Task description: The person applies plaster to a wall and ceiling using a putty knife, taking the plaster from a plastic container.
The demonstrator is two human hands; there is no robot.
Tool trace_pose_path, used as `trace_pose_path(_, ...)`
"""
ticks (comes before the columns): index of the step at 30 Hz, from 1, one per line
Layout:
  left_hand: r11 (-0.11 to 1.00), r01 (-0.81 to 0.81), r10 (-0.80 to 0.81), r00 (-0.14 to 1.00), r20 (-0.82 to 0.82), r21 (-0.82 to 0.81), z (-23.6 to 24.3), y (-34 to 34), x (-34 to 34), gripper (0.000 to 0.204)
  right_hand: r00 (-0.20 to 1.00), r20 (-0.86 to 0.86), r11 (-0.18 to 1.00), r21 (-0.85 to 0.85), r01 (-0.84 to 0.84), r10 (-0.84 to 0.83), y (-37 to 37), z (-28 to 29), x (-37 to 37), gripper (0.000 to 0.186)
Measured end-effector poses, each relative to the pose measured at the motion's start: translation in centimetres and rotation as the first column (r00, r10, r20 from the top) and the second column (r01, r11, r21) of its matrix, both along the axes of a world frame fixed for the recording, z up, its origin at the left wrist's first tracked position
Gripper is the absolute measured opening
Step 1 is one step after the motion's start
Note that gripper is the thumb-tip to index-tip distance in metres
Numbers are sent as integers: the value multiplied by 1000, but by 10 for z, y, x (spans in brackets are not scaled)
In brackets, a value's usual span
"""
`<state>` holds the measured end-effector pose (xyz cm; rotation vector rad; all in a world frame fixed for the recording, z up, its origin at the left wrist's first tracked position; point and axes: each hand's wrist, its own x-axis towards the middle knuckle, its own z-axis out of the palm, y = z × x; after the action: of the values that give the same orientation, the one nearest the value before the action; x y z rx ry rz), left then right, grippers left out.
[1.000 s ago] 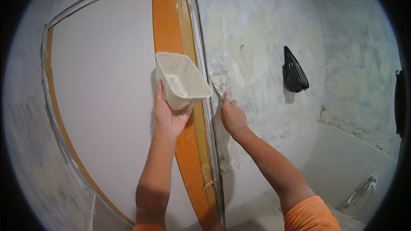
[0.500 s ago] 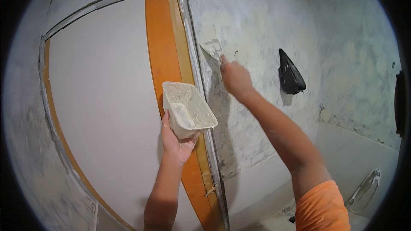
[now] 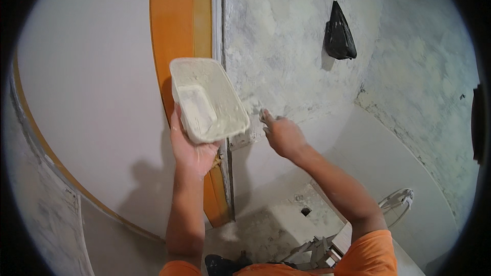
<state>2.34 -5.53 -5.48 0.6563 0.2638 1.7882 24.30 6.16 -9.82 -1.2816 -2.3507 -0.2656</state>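
My left hand (image 3: 193,148) is wrapped round the base of a white rectangular plastic tub (image 3: 212,99), tilted toward me. Pale putty smears its inner walls and bottom. In my right hand (image 3: 286,135) is a putty knife (image 3: 254,105), its blade up against the patchy grey wall (image 3: 286,36), low down beside the door frame. The tub's rim and my fingers partly hide the blade. White residue marks my left fingers and wrist.
A white door (image 3: 92,87) with an orange stripe (image 3: 171,10) stands at left. A black plastic bag (image 3: 341,36) hangs on the wall. Below right are a white looped hose (image 3: 404,197), a floor hole (image 3: 306,211) and grey pieces (image 3: 319,250) near my body.
My right hand has brought the putty knife down the wall from beside the upper door frame to near its lower edge. My view has tipped downward, showing the floor; the tub stays in my left hand.
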Motion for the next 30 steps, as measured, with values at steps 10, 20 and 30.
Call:
trace_pose_path(10, 999, -26, 30, 983, -183, 20, -131, -32, -35, 60, 882, -428, 815, -429, -390, 197, -145, 82, 85, 54)
trace_pose_path(20, 950, -264, 155, 864, -479, -168, -134, -53, -16, 67, 771, -376, 664, -396, -635, 514, -142, 32, 80, 53)
trace_pose_path(30, 934, -319, 256, 912, -322, -160, -125, -42, -5, 66, 855, -164, 775, -366, -515, 491, -149, 20, 71, 46)
